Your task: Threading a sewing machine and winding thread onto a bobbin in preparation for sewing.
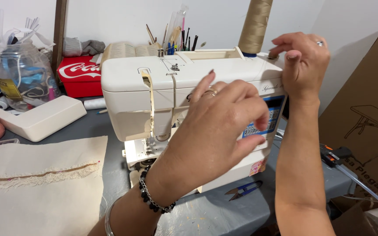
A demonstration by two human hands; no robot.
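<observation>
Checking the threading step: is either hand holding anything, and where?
Right hand pinches a small round part atop the sewing machine, beside the thread cone. Left hand appears empty.

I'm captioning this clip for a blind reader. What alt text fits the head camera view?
A person's left hand hovers before a cream sewing machine while the right hand touches its top right corner by a tan thread cone. Cream fabric and blue thread snips lie on the grey table.

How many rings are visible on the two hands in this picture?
2. One ring sits on a finger of the left hand, before the sewing machine. One ring is on the right hand, at the machine's top right corner. Others may be hidden.
</observation>
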